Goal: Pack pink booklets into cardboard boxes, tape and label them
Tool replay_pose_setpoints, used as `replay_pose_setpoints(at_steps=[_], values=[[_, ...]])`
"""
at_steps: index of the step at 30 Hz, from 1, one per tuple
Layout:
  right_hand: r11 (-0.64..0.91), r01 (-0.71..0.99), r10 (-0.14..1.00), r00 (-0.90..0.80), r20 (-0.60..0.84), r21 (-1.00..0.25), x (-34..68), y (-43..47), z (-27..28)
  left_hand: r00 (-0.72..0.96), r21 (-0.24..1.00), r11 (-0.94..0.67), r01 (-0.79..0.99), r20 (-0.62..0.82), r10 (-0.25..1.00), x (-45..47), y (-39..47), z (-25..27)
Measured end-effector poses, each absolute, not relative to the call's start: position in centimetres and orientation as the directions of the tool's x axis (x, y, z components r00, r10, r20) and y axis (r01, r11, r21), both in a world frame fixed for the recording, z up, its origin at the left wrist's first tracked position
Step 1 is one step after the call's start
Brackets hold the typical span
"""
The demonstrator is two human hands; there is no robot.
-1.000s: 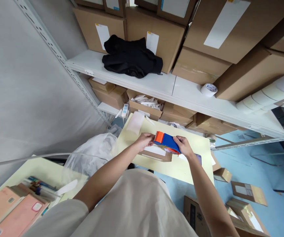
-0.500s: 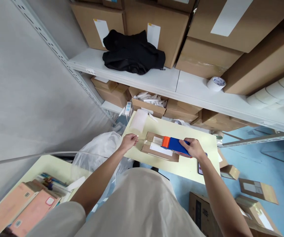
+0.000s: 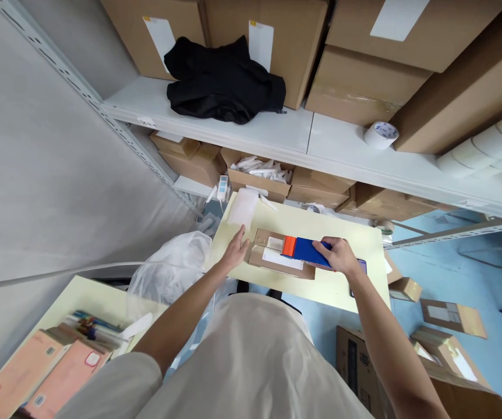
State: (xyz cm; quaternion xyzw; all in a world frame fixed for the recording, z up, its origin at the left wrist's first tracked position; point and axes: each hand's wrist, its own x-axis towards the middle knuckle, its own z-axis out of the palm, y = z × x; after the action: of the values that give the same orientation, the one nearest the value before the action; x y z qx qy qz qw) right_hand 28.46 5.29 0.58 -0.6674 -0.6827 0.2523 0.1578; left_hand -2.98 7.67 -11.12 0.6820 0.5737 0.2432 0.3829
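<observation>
A small cardboard box [image 3: 268, 265] with white labels lies on the pale yellow table [image 3: 332, 294] in front of me. My right hand [image 3: 337, 254] is wrapped round a blue and orange tape dispenser [image 3: 307, 250], whose orange end rests over the top of the box. Just off the box's left end, my left hand [image 3: 236, 250] is open, fingers stretched and holding nothing. Beyond that hand lies a whitish sheet [image 3: 243, 206]. A phone [image 3: 361, 267] sits at the table's right side, partly behind my right wrist.
Behind the table a white shelf [image 3: 242, 135] carries large cartons, a black garment [image 3: 225, 81] and a tape roll [image 3: 381, 135]. Pink boxes [image 3: 65, 372] stand on a side table at lower left, near a clear plastic bag [image 3: 168, 267]. Cartons [image 3: 447, 355] lie on the floor at right.
My left hand has gone from closed fingertips at the box's left end to open, stretched fingers. The tape dispenser stays over the box in my right hand. The view has shifted slightly.
</observation>
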Motion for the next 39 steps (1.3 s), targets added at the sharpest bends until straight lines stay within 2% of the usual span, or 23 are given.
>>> replay_pose_setpoints(at_steps=[1,3,4,6,9,13,16,21,25,28,33,36,39], values=[[-0.025,0.829,0.990,-0.057,-0.129,-0.559,28.5,5.3,0.6,0.348,0.772,-0.190,0.607,-0.044,0.936,-2.9,8.0,-10.2],[-0.038,0.824,0.988,-0.055,-0.147,-0.566,28.3,5.4,0.7,0.631,0.620,-0.516,0.592,0.042,0.775,-2.1,8.6,-8.2],[-0.041,0.823,0.986,-0.058,-0.155,-0.567,28.2,5.4,0.8,0.715,0.538,-0.613,0.578,0.028,0.698,-1.5,8.9,-7.4],[-0.040,0.822,0.985,-0.064,-0.162,-0.568,27.9,5.4,1.0,0.772,0.424,-0.689,0.587,-0.038,0.634,-0.2,9.3,-6.3],[-0.015,0.834,0.985,-0.084,-0.153,-0.552,28.5,5.3,1.5,0.748,0.351,-0.679,0.645,-0.106,0.655,0.5,9.8,-5.9],[-0.046,0.861,0.985,-0.044,-0.166,-0.506,32.6,5.0,1.6,0.710,0.279,-0.663,0.695,-0.120,0.694,-1.1,10.3,-5.9],[-0.091,0.867,0.980,-0.010,-0.201,-0.490,36.0,5.0,0.3,0.708,0.230,-0.673,0.703,-0.136,0.693,-2.1,10.5,-5.5],[-0.071,0.852,0.975,-0.050,-0.216,-0.519,37.1,5.6,-3.1,0.683,0.159,-0.664,0.730,-0.173,0.710,-0.4,10.0,-4.7],[-0.062,0.822,0.980,-0.057,-0.191,-0.566,36.7,5.7,-4.7,0.754,0.257,-0.711,0.655,-0.164,0.636,4.6,8.8,-5.0],[-0.103,0.788,0.972,-0.049,-0.228,-0.607,36.6,5.4,-5.3,0.799,0.349,-0.726,0.592,-0.132,0.587,8.8,8.1,-5.2],[-0.211,0.699,0.940,-0.045,-0.337,-0.683,38.5,4.2,-6.6,0.791,0.357,-0.716,0.600,-0.128,0.598,10.9,8.4,-5.3],[-0.167,0.734,0.949,-0.062,-0.310,-0.658,41.2,3.3,-7.0,0.796,0.337,-0.727,0.598,-0.145,0.587,10.4,8.7,-5.0],[-0.130,0.831,0.952,-0.048,-0.302,-0.541,42.1,2.9,-6.5,0.805,0.322,-0.740,0.591,-0.171,0.568,10.3,8.7,-4.6]])
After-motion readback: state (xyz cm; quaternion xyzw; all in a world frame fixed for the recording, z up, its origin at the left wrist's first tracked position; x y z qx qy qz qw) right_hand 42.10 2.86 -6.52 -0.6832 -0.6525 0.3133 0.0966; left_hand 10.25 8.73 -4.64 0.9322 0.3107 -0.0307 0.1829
